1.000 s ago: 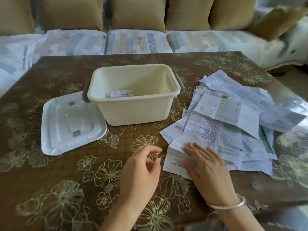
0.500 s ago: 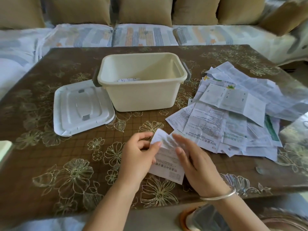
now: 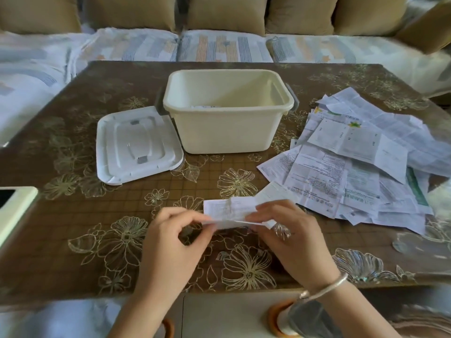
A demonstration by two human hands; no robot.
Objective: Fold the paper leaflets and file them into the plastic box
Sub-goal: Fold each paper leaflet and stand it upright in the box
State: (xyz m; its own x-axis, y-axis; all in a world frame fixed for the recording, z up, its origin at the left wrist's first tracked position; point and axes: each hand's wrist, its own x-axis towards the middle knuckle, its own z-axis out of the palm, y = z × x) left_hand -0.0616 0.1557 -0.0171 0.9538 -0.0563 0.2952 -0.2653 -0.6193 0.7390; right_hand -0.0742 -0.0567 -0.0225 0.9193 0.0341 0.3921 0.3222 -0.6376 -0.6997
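A white printed leaflet [image 3: 229, 212] is held just above the table's near middle, bent along a lengthwise fold. My left hand [image 3: 170, 242] pinches its left end between thumb and fingers. My right hand [image 3: 290, 237] pinches its right end; a silver bangle sits on that wrist. A cream plastic box [image 3: 227, 132] stands open at the table's centre back, with a bit of folded paper showing inside. A pile of several unfolded leaflets [image 3: 353, 162] is spread on the table's right side.
The box's white lid [image 3: 136, 145] lies flat to the left of the box. A white-framed device [image 3: 14, 208] sits at the left table edge. A sofa with tan cushions [image 3: 227, 15] runs behind the brown flowered table [image 3: 73, 215].
Both hands took a leaflet off the pile's near corner, brought it to the table's near middle and bent it over into a long fold. The camera view shifted so the box sits more central.
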